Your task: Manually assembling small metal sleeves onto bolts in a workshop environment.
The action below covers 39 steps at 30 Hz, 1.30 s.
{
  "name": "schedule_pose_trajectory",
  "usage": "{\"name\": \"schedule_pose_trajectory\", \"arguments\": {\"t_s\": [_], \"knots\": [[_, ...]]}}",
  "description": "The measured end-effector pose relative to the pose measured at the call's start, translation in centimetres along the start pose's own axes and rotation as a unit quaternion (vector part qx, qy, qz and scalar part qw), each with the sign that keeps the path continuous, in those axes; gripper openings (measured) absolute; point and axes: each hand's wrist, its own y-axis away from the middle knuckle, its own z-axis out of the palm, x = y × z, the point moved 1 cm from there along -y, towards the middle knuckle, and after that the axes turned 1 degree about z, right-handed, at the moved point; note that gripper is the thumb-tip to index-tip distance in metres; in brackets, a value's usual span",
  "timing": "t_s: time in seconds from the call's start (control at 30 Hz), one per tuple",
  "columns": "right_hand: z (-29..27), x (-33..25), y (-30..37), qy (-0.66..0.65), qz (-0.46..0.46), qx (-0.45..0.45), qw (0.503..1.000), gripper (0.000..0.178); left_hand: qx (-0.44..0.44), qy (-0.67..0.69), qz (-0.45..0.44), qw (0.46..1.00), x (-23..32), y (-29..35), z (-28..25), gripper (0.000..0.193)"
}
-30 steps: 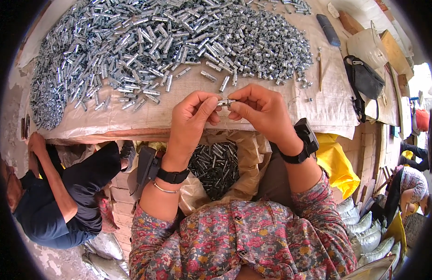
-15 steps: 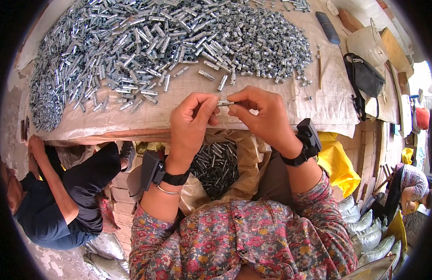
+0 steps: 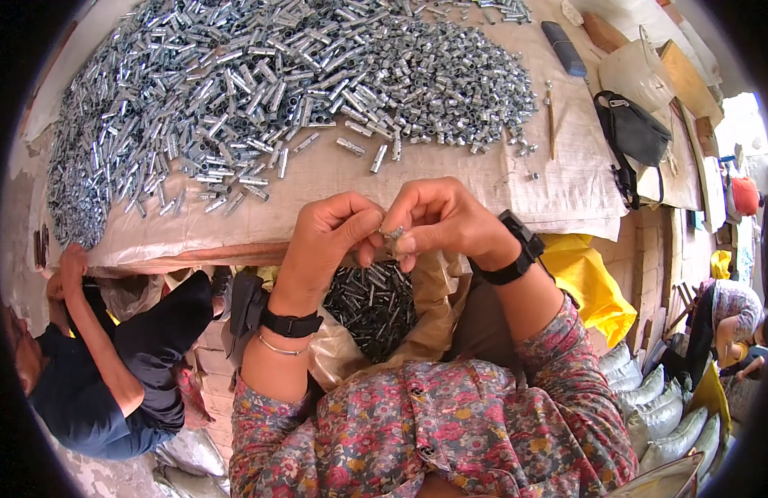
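Observation:
Just beyond the sack, over the near edge of the table, my two hands meet at the fingertips. Thumb and fingers of my right hand (image 3: 440, 222) pinch a small silvery metal sleeve (image 3: 394, 234), mostly covered by the fingers. My left hand (image 3: 341, 226) is closed in a pinch against the left end of the sleeve; what its fingertips hold is hidden. Farther back lies a big heap of slotted metal sleeves (image 3: 259, 83), with short metal rings (image 3: 450, 87) heaped at its right. Below my hands, an open sack (image 3: 438, 303) contains many dark metal pieces (image 3: 369, 311).
A thin rod (image 3: 552, 124), a dark blue case (image 3: 564, 48) and a black bag (image 3: 633, 129) lie on the table's right. At left sits a person (image 3: 102, 365), hands by the table edge. Yellow sacking (image 3: 587, 286) hangs at right, above filled white sacks (image 3: 662, 407).
My hands have come nearer to me and the metal sleeve is now more hidden by my fingers. The head view has shifted slightly; another person at far right has moved.

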Motion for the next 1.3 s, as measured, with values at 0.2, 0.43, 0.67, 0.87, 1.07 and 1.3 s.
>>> {"name": "schedule_pose_trajectory", "arguments": {"t_s": [0.2, 0.43, 0.67, 0.87, 1.07, 1.3], "knots": [[0.4, 0.0, -0.3, -0.018, 0.004, -0.035, 0.999, 0.012, -0.012, 0.033, -0.038, 0.999, 0.3, 0.0, -0.3, 0.015], [-4.8, -1.0, -1.1, 0.608, -0.168, 0.308, 0.712, 0.013, -0.085, -0.228, -0.019, 0.970, 1.0, -0.2, -0.4, 0.012], [-4.7, -0.2, -2.7, 0.692, -0.088, 0.350, 0.626, 0.015, 0.120, -0.537, 0.258, 0.794, -0.1, -3.3, 1.1, 0.014], [-4.0, -0.5, -2.8, 0.705, -0.083, 0.338, 0.618, 0.014, 0.149, -0.609, 0.288, 0.724, -1.4, -5.0, 0.5, 0.013], [-4.5, -0.2, -2.5, 0.698, -0.105, 0.311, 0.636, 0.015, 0.202, -0.476, 0.251, 0.818, -1.4, -4.1, 0.8, 0.012], [-3.4, -0.9, -1.8, 0.555, -0.124, 0.306, 0.763, 0.015, 0.175, -0.237, 0.191, 0.936, -1.3, -2.4, 0.0, 0.012]]}}
